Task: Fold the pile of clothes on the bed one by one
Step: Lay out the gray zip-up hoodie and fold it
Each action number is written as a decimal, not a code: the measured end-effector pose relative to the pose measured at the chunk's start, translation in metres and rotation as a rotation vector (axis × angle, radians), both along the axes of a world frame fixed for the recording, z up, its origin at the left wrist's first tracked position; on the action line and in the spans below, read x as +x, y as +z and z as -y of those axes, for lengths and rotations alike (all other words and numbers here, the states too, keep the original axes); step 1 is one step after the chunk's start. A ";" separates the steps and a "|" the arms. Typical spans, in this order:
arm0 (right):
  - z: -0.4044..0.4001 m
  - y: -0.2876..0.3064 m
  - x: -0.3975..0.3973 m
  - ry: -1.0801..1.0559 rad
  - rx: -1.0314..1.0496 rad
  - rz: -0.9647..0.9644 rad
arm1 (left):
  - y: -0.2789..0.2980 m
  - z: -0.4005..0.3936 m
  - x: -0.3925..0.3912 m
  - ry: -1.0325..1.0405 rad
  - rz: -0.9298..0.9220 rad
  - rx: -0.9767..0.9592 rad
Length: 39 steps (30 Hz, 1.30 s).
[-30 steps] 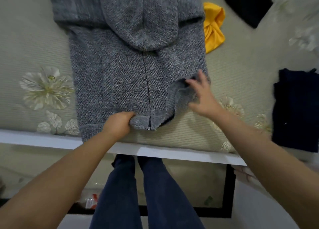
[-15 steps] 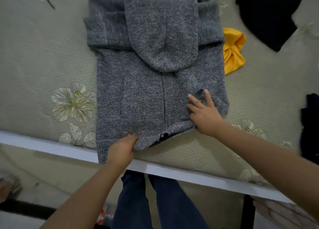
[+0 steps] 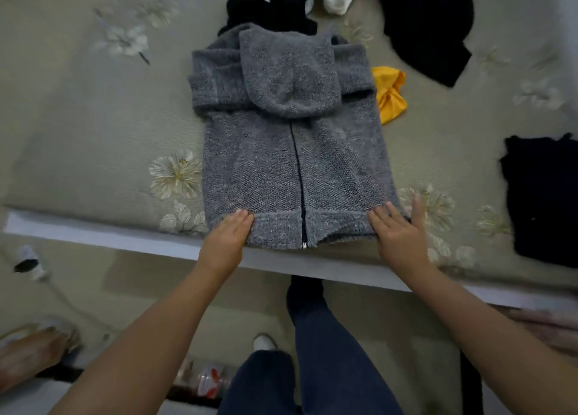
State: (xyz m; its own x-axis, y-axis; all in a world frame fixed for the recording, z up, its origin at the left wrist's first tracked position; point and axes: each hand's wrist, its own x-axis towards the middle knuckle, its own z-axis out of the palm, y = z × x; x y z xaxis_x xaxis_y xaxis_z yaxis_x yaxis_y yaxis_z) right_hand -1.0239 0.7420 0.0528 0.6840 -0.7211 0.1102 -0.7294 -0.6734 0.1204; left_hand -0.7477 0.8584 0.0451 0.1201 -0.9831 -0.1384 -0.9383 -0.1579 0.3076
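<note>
Grey hoodie [image 3: 294, 164] lies flat at the near edge of the bed [image 3: 78, 117].
Left hand [image 3: 226, 242] and right hand [image 3: 398, 236], fingers spread, press its hem; dark clothes [image 3: 428, 23] lie behind on the floral cover.

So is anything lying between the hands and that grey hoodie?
Nothing visible: the left hand and right hand already lie flat on the grey hoodie at its bottom hem, one near each corner.

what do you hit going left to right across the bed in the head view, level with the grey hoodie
flower print → grey hoodie → yellow cloth → folded dark garment
</note>
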 end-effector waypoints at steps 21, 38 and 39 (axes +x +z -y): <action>-0.064 0.051 0.026 -0.198 0.181 0.025 | 0.040 -0.069 0.037 0.076 0.128 0.226; 0.202 0.018 0.097 -0.299 0.142 -0.008 | 0.040 0.245 0.110 -0.137 0.474 0.359; 0.210 0.010 0.103 -0.294 0.136 0.001 | 0.032 0.255 0.114 -0.123 0.479 0.370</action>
